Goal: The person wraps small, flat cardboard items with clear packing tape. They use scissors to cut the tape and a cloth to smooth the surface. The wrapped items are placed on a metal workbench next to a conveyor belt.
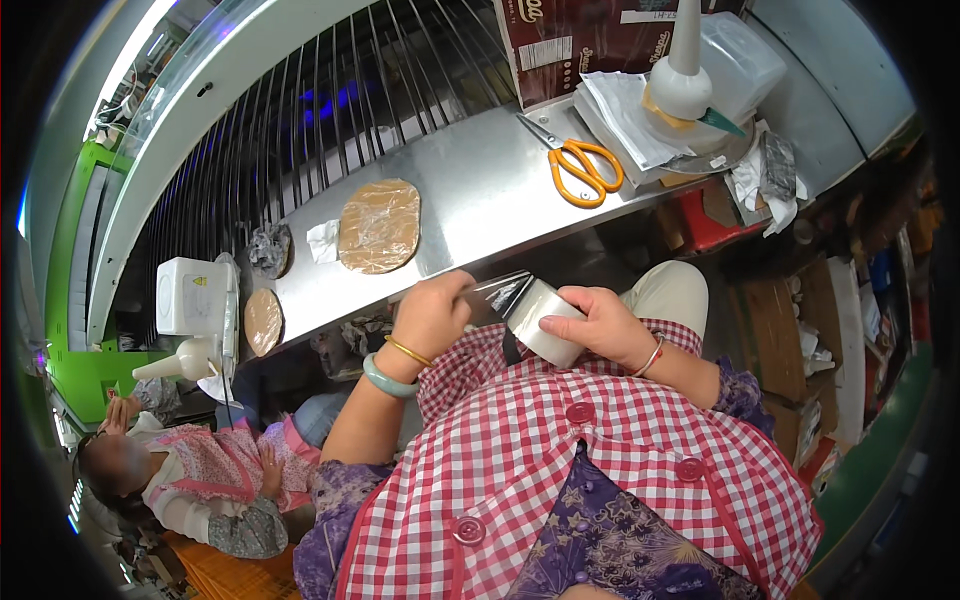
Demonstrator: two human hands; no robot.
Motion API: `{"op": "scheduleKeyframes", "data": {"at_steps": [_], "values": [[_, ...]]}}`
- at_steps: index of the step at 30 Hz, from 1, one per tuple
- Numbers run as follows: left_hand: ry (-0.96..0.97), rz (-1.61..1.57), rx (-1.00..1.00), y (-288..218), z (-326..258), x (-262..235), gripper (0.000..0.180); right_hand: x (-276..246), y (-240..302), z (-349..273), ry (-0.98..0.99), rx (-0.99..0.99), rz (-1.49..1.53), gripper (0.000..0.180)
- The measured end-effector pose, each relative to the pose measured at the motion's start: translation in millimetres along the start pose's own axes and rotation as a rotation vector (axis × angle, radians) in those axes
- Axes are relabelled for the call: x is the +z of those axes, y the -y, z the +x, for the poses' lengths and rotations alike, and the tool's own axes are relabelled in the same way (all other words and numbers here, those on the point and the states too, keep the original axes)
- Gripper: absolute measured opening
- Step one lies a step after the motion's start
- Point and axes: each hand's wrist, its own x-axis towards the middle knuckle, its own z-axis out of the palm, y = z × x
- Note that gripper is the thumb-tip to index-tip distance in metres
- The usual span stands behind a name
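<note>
My right hand is closed around a wide roll of clear packing tape, thumb resting on its side, above my lap. A short see-through strip runs from the roll to my left hand, whose fingers are pinched on its end. Just beyond, on the metal ledge, lies a flat brown rounded pad wrapped in clear film. Beside it is a small crumpled white scrap. Orange-handled scissors rest farther right with their blades partly apart.
Dark rods run behind the ledge. A maroon box, papers and a white nozzle-topped container stand at right. At left are a smaller brown pad, a white device and a seated person.
</note>
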Motion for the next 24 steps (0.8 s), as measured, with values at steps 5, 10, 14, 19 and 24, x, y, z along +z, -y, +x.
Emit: {"op": "scheduleKeyframes", "data": {"at_steps": [5, 10, 14, 19, 24], "values": [[0.144, -0.017, 0.053, -9, -18, 23, 0.017, 1, -5, 5, 0.012, -0.004, -0.044, 0.029], [0.076, -0.328, -0.277, -10, -20, 21, 0.024, 5, 4, 4, 0.007, 0.019, 0.004, 0.028], [0.066, -0.254, -0.275, -7, -21, 21, 0.023, 6, 8, 6, -0.01, -0.082, -0.109, 0.027], [-0.08, 0.055, -0.211, -8, -22, 24, 0.016, 9, 21, 5, -0.009, -0.22, -0.349, 0.026], [-0.347, 0.202, -0.09, 2, -19, 20, 0.015, 11, 30, 0, -0.038, -0.165, -0.294, 0.026]]}}
